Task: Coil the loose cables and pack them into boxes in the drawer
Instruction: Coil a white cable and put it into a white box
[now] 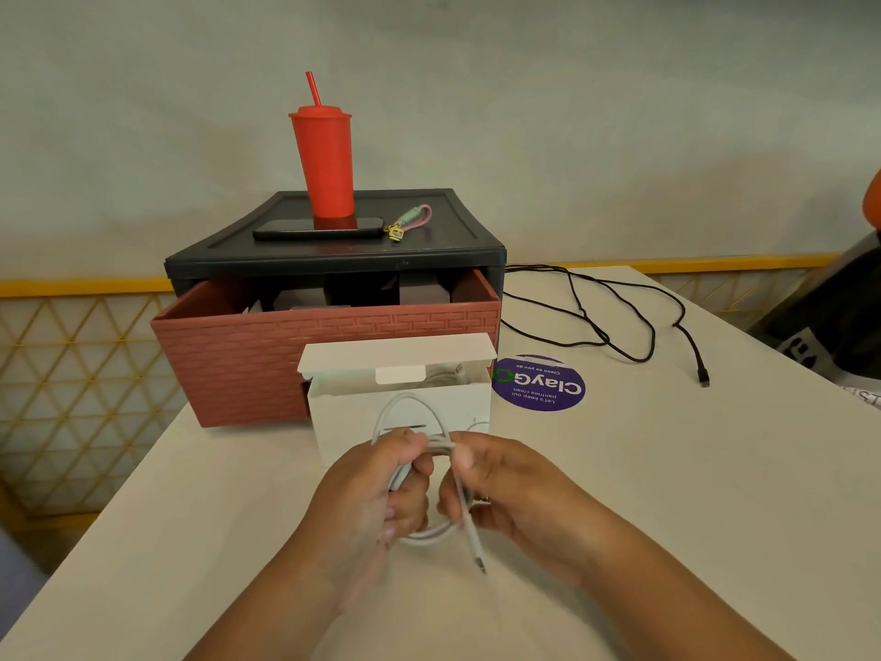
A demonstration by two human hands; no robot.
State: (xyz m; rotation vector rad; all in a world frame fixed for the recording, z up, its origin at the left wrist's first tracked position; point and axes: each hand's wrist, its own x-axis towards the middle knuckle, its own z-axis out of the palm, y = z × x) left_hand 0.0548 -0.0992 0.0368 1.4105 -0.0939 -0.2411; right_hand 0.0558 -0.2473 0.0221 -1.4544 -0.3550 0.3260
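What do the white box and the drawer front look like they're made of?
White box: thin matte card, judging by its folded lid flap and tuck tab. Drawer front: probably moulded plastic, reddish-brown and matte, with a raised brick pattern.

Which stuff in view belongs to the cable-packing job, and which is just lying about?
Job: white cable, gripped by left hand and right hand; open white box; black cable; drawer.
Lying about: red cup; phone; keyring; purple sticker.
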